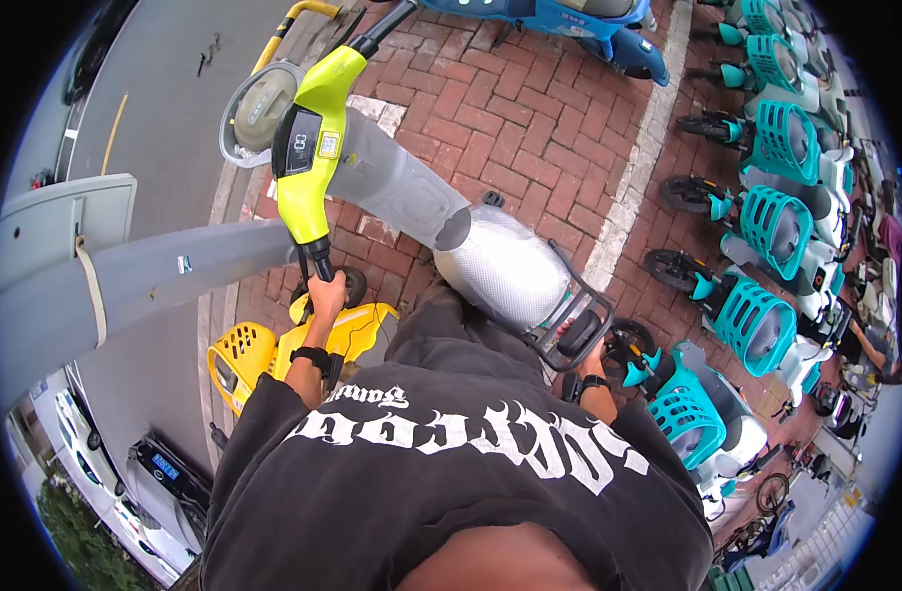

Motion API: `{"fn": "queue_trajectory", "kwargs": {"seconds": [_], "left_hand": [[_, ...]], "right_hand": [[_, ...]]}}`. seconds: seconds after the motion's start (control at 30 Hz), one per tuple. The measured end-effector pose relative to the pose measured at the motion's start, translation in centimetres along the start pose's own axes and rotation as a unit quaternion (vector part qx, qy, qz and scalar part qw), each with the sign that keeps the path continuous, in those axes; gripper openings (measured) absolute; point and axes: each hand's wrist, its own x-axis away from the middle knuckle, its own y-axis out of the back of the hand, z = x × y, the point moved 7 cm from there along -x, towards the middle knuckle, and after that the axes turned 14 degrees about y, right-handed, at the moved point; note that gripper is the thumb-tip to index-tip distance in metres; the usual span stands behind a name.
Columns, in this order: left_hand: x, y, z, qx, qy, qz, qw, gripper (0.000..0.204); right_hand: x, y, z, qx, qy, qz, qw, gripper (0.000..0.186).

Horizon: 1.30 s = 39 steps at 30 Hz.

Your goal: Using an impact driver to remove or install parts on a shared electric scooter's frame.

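A shared e-bike stands across in front of me, with lime-yellow handlebars (323, 133), a grey body (397, 182) and a silver-covered saddle (505, 264). A small display (300, 141) sits at the middle of the bars. My left hand (328, 295) is closed round the black handlebar grip (318, 258) nearest me. At the back of the saddle, my right hand (594, 350) grips the black rear rack (581, 330); the rack partly hides its fingers. The front basket (259, 110) shows beyond the bars.
A grey pole (175, 271) crosses at the left, close to the near grip. A yellow bike (249, 355) stands by my left arm, a blue scooter (569, 20) at the far side. Teal-basketed bikes (766, 222) line the right. Red brick paving (530, 128) lies underneath.
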Motion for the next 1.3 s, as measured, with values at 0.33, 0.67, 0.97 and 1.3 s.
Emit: {"fn": "queue_trajectory", "kwargs": {"seconds": [0.33,0.67,0.97,1.3], "left_hand": [[-0.6,8.2,1.4,-0.079,-0.019,-0.022,0.996,0.034],[-6.9,17.0,4.2,-0.241,-0.042,-0.05,0.968,0.025],[-8.5,12.7,3.9,-0.149,-0.005,-0.124,0.981,0.021],[-11.2,9.0,-7.6,-0.15,0.032,-0.051,0.987,0.022]], "right_hand": [[3.4,0.2,-1.9,-0.031,-0.037,-0.041,0.998,0.082],[0.0,-3.7,2.0,0.012,-0.024,-0.021,0.999,0.088],[-0.2,-12.2,4.8,0.015,-0.003,-0.052,0.999,0.075],[-2.0,-19.0,12.5,0.674,0.288,-0.234,0.638,0.056]]}}
